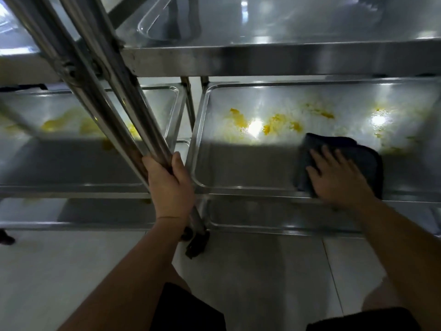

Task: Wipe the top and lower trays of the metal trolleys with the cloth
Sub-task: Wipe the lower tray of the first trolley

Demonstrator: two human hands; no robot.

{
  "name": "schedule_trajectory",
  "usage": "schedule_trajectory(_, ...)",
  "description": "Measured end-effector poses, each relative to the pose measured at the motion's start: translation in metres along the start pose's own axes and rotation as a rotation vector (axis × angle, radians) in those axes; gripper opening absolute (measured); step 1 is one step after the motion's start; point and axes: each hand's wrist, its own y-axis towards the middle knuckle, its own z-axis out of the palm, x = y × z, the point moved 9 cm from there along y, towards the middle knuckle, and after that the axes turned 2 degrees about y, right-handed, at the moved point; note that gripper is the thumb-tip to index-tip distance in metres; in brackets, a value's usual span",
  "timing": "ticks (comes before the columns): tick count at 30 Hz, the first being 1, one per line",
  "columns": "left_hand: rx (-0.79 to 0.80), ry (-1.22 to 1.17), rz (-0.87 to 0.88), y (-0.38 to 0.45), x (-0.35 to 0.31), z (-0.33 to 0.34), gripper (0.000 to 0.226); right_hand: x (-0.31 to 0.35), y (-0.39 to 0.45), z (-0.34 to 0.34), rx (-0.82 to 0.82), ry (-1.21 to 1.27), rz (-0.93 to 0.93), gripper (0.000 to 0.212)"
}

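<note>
Left hand [170, 185] grips the slanted steel trolley upright tube [112, 91], bracing the frame. Right hand [338, 180] is flat, fingers spread, pressing the dark folded cloth [334, 149] on the right trolley's lower steel tray [238, 168], near edge. Yellow smears [274, 123] sit at 11 o'clock from the cloth: push out with firm overlapping strokes, refold when loaded (left tray equally smeared). No readable writing.

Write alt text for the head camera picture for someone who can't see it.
A person's right hand presses a dark cloth flat on a metal trolley's lower tray, smeared with yellow stains. The left hand grips the trolley's upright posts; a second stained tray sits to the left.
</note>
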Motion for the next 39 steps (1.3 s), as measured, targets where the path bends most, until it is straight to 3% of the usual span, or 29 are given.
schedule_trajectory(3, -0.013, 0.002, 0.014, -0.002, -0.006, 0.002, 0.014, -0.054, 0.000, -0.004, 0.044, 0.061, 0.171, 0.065)
schedule_trajectory(6, -0.032, 0.008, 0.032, -0.002, -0.009, 0.002, 0.015, -0.035, 0.012, -0.010, 0.059, 0.137, 0.232, 0.066)
schedule_trajectory(10, -0.041, 0.022, 0.041, -0.002, -0.012, 0.004, 0.023, 0.058, 0.043, -0.012, 0.037, 0.168, 0.110, 0.068)
schedule_trajectory(16, -0.078, 0.034, 0.070, 0.000, -0.010, 0.005, 0.031, 0.268, 0.056, 0.006, 0.034, 0.162, -0.234, 0.067)
schedule_trajectory(19, -0.079, 0.022, 0.095, 0.000, -0.010, 0.005, 0.031, 0.305, 0.053, 0.010, 0.049, 0.172, -0.305, 0.065)
schedule_trajectory(25, 0.018, -0.003, 0.103, 0.001, -0.006, 0.003, 0.018, 0.228, 0.062, -0.008, 0.006, 0.185, -0.276, 0.063)
schedule_trajectory(29, 0.001, 0.021, 0.078, 0.001, -0.002, 0.003, 0.016, 0.103, 0.070, -0.023, -0.071, 0.148, -0.056, 0.062)
schedule_trajectory(33, -0.009, 0.003, 0.081, 0.000, -0.005, 0.003, 0.019, 0.002, 0.061, -0.029, -0.036, 0.176, 0.173, 0.064)
schedule_trajectory(36, -0.040, -0.001, 0.084, -0.001, -0.008, 0.003, 0.011, 0.001, 0.064, -0.027, -0.035, 0.197, 0.249, 0.065)
schedule_trajectory(39, -0.047, -0.003, 0.069, -0.001, -0.001, 0.006, 0.014, 0.058, 0.072, -0.024, -0.080, 0.218, 0.205, 0.067)
